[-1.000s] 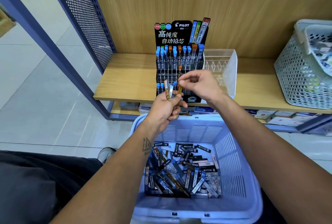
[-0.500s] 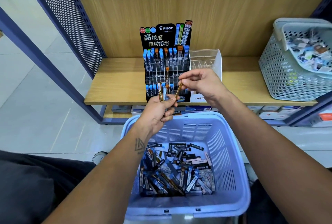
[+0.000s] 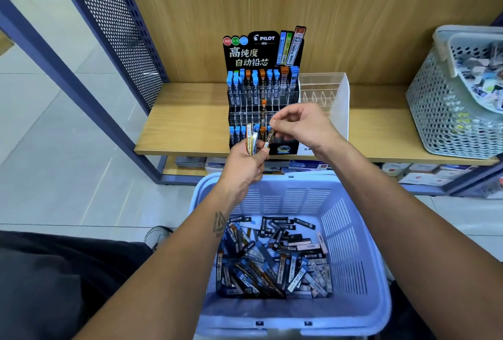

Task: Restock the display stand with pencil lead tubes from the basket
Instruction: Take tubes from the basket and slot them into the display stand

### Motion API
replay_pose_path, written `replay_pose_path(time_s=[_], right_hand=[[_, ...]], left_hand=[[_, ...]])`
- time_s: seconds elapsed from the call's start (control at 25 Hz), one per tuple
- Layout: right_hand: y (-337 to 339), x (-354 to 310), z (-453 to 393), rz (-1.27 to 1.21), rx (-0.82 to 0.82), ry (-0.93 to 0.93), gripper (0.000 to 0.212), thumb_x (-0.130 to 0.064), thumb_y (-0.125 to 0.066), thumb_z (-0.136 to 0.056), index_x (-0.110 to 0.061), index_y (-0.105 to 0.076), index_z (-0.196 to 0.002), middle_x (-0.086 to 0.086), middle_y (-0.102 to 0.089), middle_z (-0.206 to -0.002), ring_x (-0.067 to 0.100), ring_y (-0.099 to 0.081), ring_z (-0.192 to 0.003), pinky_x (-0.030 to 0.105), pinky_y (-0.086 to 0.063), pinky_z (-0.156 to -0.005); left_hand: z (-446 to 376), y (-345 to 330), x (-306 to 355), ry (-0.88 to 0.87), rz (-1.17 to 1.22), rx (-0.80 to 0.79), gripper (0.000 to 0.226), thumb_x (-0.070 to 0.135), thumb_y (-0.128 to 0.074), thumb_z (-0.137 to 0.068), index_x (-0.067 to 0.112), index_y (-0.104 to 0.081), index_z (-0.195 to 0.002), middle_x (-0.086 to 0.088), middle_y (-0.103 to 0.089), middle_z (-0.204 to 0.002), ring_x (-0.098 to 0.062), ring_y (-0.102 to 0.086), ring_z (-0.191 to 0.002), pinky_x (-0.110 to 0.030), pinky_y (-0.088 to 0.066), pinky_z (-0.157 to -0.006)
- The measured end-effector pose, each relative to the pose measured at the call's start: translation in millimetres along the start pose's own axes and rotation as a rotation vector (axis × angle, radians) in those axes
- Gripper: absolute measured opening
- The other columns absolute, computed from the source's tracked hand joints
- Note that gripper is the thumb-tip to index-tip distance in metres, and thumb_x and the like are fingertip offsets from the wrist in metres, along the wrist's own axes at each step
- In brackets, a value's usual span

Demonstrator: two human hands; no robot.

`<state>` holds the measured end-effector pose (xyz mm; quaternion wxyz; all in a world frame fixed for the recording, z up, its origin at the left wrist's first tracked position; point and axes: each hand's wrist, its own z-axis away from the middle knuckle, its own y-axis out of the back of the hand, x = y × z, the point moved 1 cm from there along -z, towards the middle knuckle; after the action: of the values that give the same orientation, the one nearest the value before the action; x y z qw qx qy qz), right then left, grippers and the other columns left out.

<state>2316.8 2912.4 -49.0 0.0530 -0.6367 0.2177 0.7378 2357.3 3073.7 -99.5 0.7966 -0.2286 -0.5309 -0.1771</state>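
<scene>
The black tiered display stand (image 3: 261, 89) sits on the wooden shelf; its top row is full of blue- and orange-capped lead tubes, the middle row holds one orange tube, the bottom row a few. In front of it my left hand (image 3: 246, 162) grips a small bunch of lead tubes (image 3: 251, 140) upright. My right hand (image 3: 299, 127) pinches a single orange lead tube (image 3: 270, 136), tilted, just before the stand's lower rows. The lilac basket (image 3: 353, 230) below holds several loose tubes (image 3: 272, 260).
A clear acrylic organiser (image 3: 326, 94) stands right of the stand. A grey mesh basket (image 3: 446, 111) of small items fills the shelf's right end. A perforated blue side panel (image 3: 114, 26) bounds the shelf (image 3: 185, 124) on the left. Boxes lie on the lower shelf.
My right hand has drawn the orange tube clear of the bunch in my left hand and holds it close to the stand. The camera view has shifted slightly.
</scene>
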Motion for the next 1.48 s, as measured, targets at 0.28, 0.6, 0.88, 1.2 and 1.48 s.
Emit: replay_pose_path(time_s=[0.28, 0.6, 0.88, 1.2, 1.48], right_hand=[[8, -12, -22, 0.142, 0.333, 0.137, 0.016, -0.012, -0.076, -0.087, -0.011, -0.076, -0.103, -0.001, -0.074, -0.092, 0.015, -0.070, -0.089, 0.033, -0.059, -0.089], [-17, -9, -53, 0.529, 0.376, 0.353, 0.012, -0.015, -0.074, -0.090, -0.011, -0.071, -0.100, 0.000, -0.071, -0.089, 0.011, -0.064, -0.081, 0.024, -0.055, -0.079], [-30, 9, -64, 0.702, 0.254, 0.383, 0.019, -0.017, -0.069, -0.094, -0.009, -0.073, -0.111, 0.007, -0.074, -0.104, 0.018, -0.068, -0.091, 0.034, -0.056, -0.089], [-20, -5, -34, 0.444, 0.211, 0.183, 0.014, -0.016, -0.065, -0.096, -0.014, -0.076, -0.105, -0.003, -0.072, -0.095, 0.009, -0.064, -0.083, 0.028, -0.051, -0.078], [-1, -15, 13, 0.027, -0.120, 0.033, 0.006, -0.014, -0.081, -0.083, -0.013, -0.079, -0.089, -0.001, -0.076, -0.080, 0.006, -0.066, -0.076, 0.024, -0.051, -0.073]], left_hand=[[-10, 21, 8, -0.023, 0.092, 0.111, 0.012, 0.002, -0.046, -0.105, 0.002, -0.057, -0.110, -0.006, -0.053, -0.073, -0.012, -0.027, -0.049, -0.019, -0.021, -0.036], [-22, 23, 13, -0.027, 0.167, 0.094, 0.012, 0.001, -0.047, -0.105, 0.002, -0.058, -0.107, -0.003, -0.048, -0.065, -0.010, -0.030, -0.044, -0.020, -0.019, -0.036], [-22, 25, 7, -0.006, 0.150, 0.076, 0.012, 0.003, -0.048, -0.105, 0.002, -0.059, -0.109, -0.002, -0.049, -0.065, -0.009, -0.030, -0.044, -0.021, -0.020, -0.036], [-5, 13, 13, 0.102, 0.248, -0.129, 0.017, 0.004, -0.046, -0.105, -0.003, -0.061, -0.111, -0.006, -0.052, -0.070, -0.011, -0.035, -0.051, -0.020, -0.023, -0.038], [20, -4, 21, 0.186, 0.225, -0.312, 0.020, 0.003, -0.050, -0.102, -0.010, -0.064, -0.107, -0.010, -0.057, -0.079, -0.011, -0.042, -0.057, -0.020, -0.030, -0.044]])
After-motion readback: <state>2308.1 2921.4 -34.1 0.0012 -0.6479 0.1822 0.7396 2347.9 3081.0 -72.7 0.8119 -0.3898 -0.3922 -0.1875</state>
